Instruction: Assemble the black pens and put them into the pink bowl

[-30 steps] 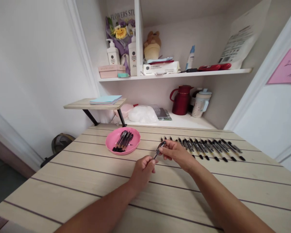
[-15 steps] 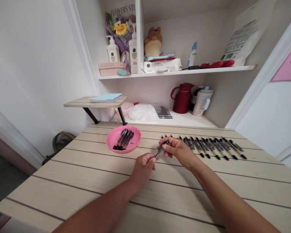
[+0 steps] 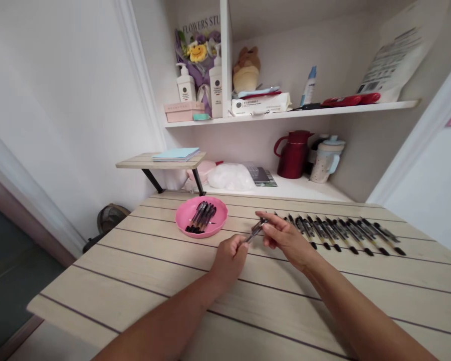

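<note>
Over the middle of the desk, a dark pen [image 3: 254, 231] slants between my two hands. My left hand [image 3: 231, 254] is closed around its lower end. The thumb and fingers of my right hand [image 3: 281, 234] pinch the upper end, with the index finger reaching over it; the fingers partly hide that end. Beyond my left hand sits a pink scalloped plate [image 3: 180, 224] holding several capped-looking pens [image 3: 203, 215] side by side. Just right of my right hand, several pens [image 3: 336, 230] lie in a slanted row, with black caps [image 3: 354, 249] along their near side.
The slatted wooden desk [image 3: 165, 281] fills the foreground. At its back left stands a small raised shelf [image 3: 135, 161] with blue paper [image 3: 176, 154] on it. A red thermos jug [image 3: 293, 155], a pale tumbler [image 3: 325, 163] and a white plastic bag [image 3: 231, 177] stand behind the desk.
The view has turned slightly left, so things sit further right in the picture. Both hands still hold the pen, and my right index finger is now straighter.
</note>
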Demonstrator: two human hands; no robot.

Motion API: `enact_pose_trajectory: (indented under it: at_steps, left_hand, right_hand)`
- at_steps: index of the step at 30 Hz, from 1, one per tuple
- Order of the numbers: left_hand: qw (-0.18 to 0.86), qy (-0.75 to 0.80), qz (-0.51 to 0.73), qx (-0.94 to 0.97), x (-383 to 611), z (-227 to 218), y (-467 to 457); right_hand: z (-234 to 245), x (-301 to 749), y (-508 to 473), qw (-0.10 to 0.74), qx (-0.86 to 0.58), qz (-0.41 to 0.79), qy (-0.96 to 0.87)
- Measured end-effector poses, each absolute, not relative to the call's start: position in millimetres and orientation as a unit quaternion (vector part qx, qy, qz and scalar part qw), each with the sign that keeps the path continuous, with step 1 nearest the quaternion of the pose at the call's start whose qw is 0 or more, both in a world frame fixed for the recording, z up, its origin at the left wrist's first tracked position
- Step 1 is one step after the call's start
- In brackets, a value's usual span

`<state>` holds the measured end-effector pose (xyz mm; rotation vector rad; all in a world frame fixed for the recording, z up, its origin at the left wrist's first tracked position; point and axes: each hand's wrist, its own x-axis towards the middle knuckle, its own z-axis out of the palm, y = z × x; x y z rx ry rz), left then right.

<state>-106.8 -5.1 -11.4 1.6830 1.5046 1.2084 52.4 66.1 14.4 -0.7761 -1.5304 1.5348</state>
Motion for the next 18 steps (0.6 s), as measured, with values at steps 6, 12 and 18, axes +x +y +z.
enact_pose_trajectory:
  at_steps: [6,12,18]
  left_hand:
    - [0.114,0.628,0.503,0.582,-144,13,11]
    - [0.037,0.817,0.28,0.503,-203,51,35]
    - [0.02,0.846,0.202,0.493,-217,45,55]
  right_hand:
    - [-1,45,67,0.397,-0.365,0.523,-0.66]
    - [-11,33,54,0.329,-0.36,0.387,-0.783]
    - [-8,33,49,0.277,-0.354,0.316,-0.836]
